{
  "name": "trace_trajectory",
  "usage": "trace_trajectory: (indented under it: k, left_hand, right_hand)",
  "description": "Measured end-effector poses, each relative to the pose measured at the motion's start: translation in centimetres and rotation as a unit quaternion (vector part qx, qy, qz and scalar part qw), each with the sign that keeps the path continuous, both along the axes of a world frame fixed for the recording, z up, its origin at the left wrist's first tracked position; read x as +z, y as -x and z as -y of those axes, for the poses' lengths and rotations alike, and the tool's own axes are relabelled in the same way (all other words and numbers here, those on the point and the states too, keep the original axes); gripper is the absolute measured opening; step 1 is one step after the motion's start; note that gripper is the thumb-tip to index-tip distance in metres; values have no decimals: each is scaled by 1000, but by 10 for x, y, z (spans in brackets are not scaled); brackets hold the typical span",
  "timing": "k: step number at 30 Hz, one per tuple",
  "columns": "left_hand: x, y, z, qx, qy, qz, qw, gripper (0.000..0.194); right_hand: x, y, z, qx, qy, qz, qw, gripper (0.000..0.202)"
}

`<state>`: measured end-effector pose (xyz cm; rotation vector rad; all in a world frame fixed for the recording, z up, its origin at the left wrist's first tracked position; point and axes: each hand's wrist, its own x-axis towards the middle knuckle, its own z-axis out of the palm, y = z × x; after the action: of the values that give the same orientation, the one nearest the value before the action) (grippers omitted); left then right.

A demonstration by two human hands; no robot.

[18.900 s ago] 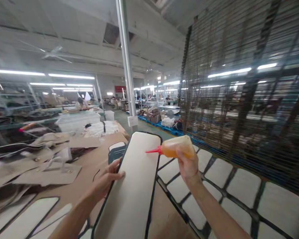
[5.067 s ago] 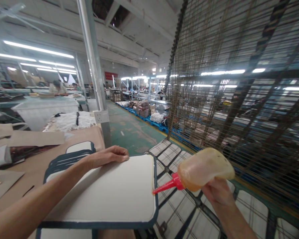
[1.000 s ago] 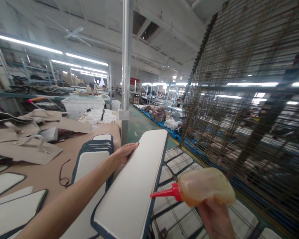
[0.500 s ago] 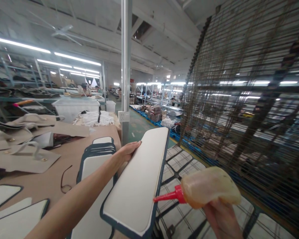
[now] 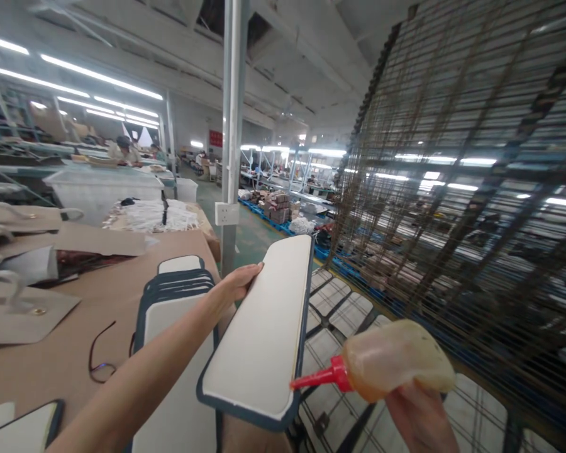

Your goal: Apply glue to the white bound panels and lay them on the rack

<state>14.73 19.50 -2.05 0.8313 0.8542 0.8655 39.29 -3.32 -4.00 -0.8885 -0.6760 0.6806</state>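
My left hand (image 5: 243, 281) grips the upper left edge of a long cream panel (image 5: 259, 340) with a dark blue border and rounded corners, held tilted. In my right hand (image 5: 422, 412) is a squeeze bottle (image 5: 396, 358) of yellowish, cloudy plastic, lying sideways. Its red nozzle (image 5: 318, 377) points left, with the tip at the panel's lower right edge, where the cream meets the border. A thin yellowish line runs up that edge. Left of the panel, partly behind my forearm, lies a stack of similar panels (image 5: 174, 314).
Glasses (image 5: 101, 362) and beige pieces with handles (image 5: 28, 314) lie on the brown table (image 5: 117, 296). Behind it stand a white bin (image 5: 99, 195) and a metal post (image 5: 230, 126). A wire rack (image 5: 453, 157) rises at the right, with panels on its lower mesh. People sit far back.
The view has turned slightly right, so the table things sit further left. The lower end of the panel has risen a little, and the nozzle tip is now nearer its bottom corner.
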Motion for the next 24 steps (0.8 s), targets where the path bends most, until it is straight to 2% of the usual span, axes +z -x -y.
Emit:
trace_trajectory:
  k: [8, 16, 19, 24]
  left_hand:
    - [-4, -5, -5, 28, 8, 11, 1000, 23]
    - [3, -18, 13, 94, 23, -15, 995, 20]
    - [5, -23, 22, 124, 36, -15, 991, 20]
    - [5, -29, 34, 176, 59, -2, 983, 18]
  right_hand:
    - [0, -9, 6, 2, -15, 15, 1000, 74]
    - [-4, -28, 25, -36, -28, -13, 999, 71]
    - [-14, -37, 33, -52, -48, -23, 997, 68]
    - [-42, -53, 46, -85, -46, -9, 995, 54]
